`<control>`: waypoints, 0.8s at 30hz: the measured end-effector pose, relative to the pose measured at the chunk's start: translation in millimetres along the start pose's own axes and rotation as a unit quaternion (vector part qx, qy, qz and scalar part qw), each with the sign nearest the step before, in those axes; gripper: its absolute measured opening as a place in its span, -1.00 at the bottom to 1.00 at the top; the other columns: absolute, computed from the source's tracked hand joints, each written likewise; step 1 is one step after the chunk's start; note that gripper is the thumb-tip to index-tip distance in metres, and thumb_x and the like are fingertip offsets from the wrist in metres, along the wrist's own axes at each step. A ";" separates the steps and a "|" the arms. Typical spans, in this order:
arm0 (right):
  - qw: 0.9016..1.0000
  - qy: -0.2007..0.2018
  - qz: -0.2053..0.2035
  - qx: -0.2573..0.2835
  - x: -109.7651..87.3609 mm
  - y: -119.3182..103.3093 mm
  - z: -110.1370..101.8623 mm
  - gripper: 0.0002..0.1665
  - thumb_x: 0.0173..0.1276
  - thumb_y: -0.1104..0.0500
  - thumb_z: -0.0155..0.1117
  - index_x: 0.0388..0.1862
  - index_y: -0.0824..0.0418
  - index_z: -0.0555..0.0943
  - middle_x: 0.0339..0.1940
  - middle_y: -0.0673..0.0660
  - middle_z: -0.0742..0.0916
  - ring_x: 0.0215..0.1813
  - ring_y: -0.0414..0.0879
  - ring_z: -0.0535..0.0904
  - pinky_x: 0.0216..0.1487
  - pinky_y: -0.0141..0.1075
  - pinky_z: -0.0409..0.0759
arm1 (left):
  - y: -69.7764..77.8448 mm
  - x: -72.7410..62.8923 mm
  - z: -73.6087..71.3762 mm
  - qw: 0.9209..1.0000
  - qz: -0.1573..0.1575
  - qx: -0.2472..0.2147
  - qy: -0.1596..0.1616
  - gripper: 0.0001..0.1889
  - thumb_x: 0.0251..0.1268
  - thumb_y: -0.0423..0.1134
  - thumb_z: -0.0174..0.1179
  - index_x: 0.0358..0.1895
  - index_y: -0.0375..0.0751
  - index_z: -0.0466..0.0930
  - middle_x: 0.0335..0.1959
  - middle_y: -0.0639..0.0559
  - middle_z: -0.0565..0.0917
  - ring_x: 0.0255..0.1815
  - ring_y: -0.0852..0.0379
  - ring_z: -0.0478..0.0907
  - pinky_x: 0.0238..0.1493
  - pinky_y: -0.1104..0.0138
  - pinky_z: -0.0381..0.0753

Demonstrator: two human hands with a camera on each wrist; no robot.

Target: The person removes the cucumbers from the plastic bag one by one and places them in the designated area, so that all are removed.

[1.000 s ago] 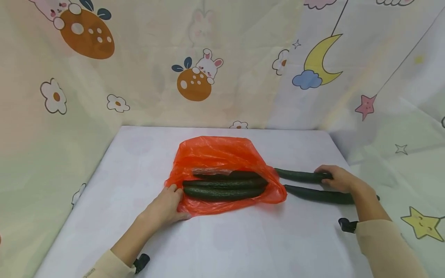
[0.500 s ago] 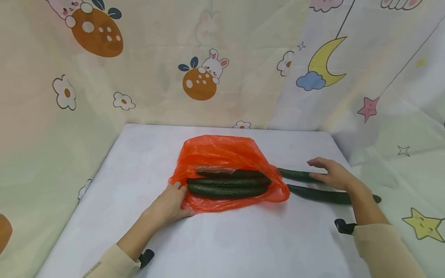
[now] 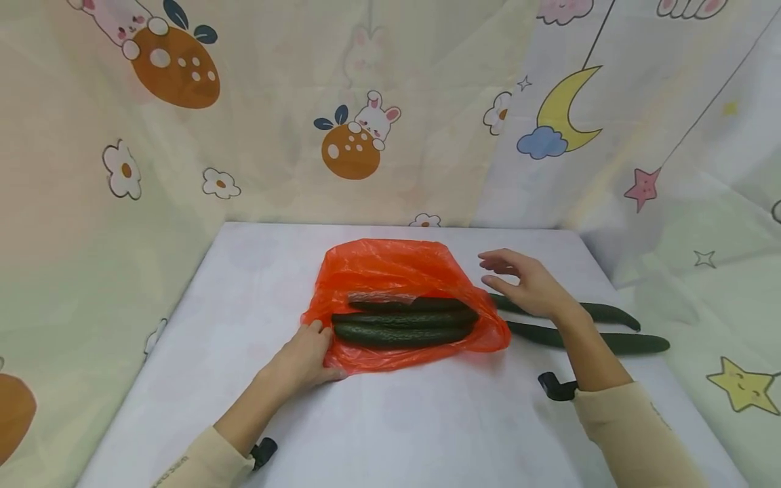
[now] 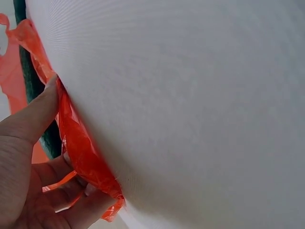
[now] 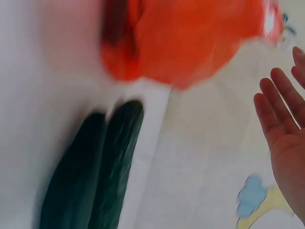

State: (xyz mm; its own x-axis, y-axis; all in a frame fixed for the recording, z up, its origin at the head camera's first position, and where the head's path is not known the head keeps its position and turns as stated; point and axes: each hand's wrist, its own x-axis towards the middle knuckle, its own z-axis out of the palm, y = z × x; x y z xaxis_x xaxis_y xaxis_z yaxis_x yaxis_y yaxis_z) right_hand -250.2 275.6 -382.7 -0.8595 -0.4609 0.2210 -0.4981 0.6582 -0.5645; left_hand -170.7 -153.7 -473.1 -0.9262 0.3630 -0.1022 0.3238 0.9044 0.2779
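Note:
A red plastic bag (image 3: 390, 261) lies on its side, its mouth facing me. Inside are 3 dark green cucumbers (image 3: 403, 336), the rearmost partly covered by the bag. My left hand (image 3: 305, 356) holds the left edge of the bag's mouth; in the left wrist view its thumb and curled fingers are on the red film (image 4: 86, 152). My right hand (image 3: 529, 283) hovers just right of the bag, fingers spread and holding nothing. Beneath it, a cucumber (image 3: 610, 314) lies on the table, partly hidden by hand and wrist. Nearer me is another cucumber (image 3: 637, 343), crossed by the forearm.
The white table (image 3: 415, 427) meets a cartoon-printed cloth (image 3: 262, 122) at its back and sides. A small black camera (image 3: 556, 386) sticks out at the right wrist, and another black camera (image 3: 264, 453) at the left.
My right hand has let go of the rear cucumber on the right, opened, and moved left towards the bag. The left hand stays at the bag's edge.

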 end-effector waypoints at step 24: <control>0.978 -0.188 -0.027 0.089 14.6 -41.5 98.0 -0.43 0.39 -0.07 0.44 0.27 0.14 0.59 0.15 0.04 0.75 0.22 -0.09 0.67 0.26 -0.08 0.62 | 2.5 -3.5 1.1 1.000 0.003 0.004 0.011 -0.20 -0.04 0.16 0.60 0.18 -0.30 0.56 -0.11 -0.03 0.50 -0.10 0.07 0.45 -0.03 0.15 0.68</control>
State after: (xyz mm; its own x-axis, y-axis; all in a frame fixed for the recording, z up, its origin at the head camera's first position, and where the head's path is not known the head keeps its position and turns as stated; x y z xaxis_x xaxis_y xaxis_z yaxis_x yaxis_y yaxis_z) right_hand -230.8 183.3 -433.9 -0.7127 -0.7006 -0.0350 -0.4851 0.5283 -0.6968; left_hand -166.4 -152.5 -473.1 -0.9280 0.3642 -0.0792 0.3314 0.9035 0.2716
